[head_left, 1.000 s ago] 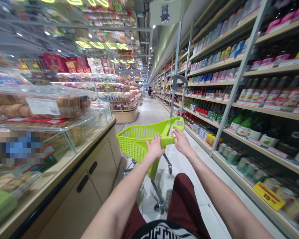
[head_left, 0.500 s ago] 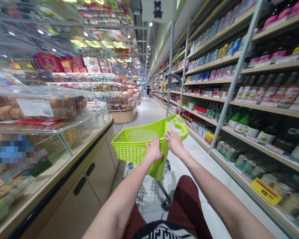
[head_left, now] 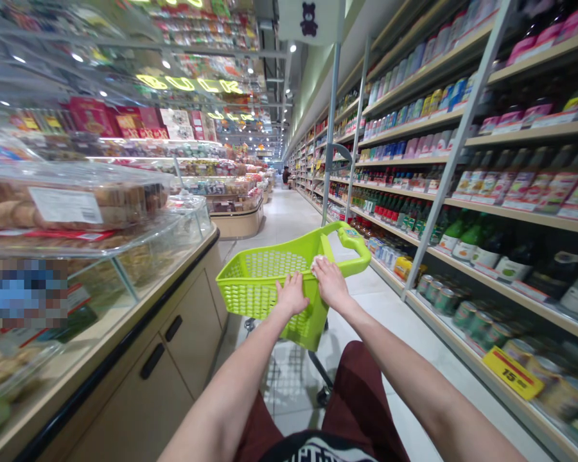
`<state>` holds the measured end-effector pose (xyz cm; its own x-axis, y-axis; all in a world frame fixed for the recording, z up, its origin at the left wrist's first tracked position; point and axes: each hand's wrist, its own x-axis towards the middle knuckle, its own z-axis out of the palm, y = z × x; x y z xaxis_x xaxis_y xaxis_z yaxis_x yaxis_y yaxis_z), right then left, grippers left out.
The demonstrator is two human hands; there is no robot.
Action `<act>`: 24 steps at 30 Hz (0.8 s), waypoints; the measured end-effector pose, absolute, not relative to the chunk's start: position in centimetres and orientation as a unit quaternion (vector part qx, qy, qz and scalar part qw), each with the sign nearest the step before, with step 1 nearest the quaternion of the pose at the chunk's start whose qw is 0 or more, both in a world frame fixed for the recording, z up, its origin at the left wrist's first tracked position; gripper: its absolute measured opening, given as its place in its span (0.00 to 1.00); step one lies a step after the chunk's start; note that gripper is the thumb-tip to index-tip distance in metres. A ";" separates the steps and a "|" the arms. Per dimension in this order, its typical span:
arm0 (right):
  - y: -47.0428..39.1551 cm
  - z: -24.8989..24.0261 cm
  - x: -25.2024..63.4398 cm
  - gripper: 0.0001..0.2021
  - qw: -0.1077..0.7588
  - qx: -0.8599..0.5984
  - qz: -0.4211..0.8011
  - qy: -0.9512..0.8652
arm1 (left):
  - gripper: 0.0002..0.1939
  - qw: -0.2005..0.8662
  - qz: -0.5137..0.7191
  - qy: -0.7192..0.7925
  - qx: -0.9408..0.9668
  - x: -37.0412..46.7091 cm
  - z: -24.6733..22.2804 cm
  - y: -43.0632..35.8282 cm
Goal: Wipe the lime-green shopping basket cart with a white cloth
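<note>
A lime-green plastic shopping cart (head_left: 250, 289) with a perforated basket stands in front of me, its side turned towards my body. My left hand (head_left: 293, 295) grips the near rim of the basket, fingertips bent over the edge. Closed around a crumpled white tissue (head_left: 315, 262), my right hand (head_left: 331, 281) presses on the rim a little further right, close to the handle (head_left: 359, 247). Only part of the tissue shows beside the fingers.
Glass-sided food counters with wooden cabinets (head_left: 183, 346) line the left. On the right, tall shelves (head_left: 505, 218) hold bottles and cans. A grey pole (head_left: 330, 128) rises behind the cart. Far down the tiled aisle (head_left: 293, 212) is a person (head_left: 286, 176).
My right hand has slid left along the rim, away from the handle, and the white tissue shows more. My left hand has shifted slightly left. The cart handle sits slightly further right.
</note>
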<state>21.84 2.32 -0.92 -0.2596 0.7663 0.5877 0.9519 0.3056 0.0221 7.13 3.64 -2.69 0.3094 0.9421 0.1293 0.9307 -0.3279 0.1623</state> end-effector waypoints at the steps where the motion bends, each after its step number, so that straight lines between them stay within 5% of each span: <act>1: 2.5 -1.1 21.3 0.21 0.233 -0.554 -0.185 -0.778 | 0.40 0.024 0.103 0.574 0.812 7.1 -2.7 3.7; 9: 2.3 -0.3 24.7 0.23 0.277 -0.606 -0.232 -0.709 | 0.40 0.025 0.115 0.569 0.814 6.9 -3.1 3.8; 18: 2.6 -0.5 24.8 0.23 0.226 -0.563 -0.237 -0.759 | 0.39 0.004 0.101 0.558 0.823 6.7 -3.1 3.6; 24: 2.3 -2.9 26.8 0.22 0.304 -0.528 -0.250 -0.753 | 0.38 0.017 0.103 0.551 0.828 6.8 -3.2 3.3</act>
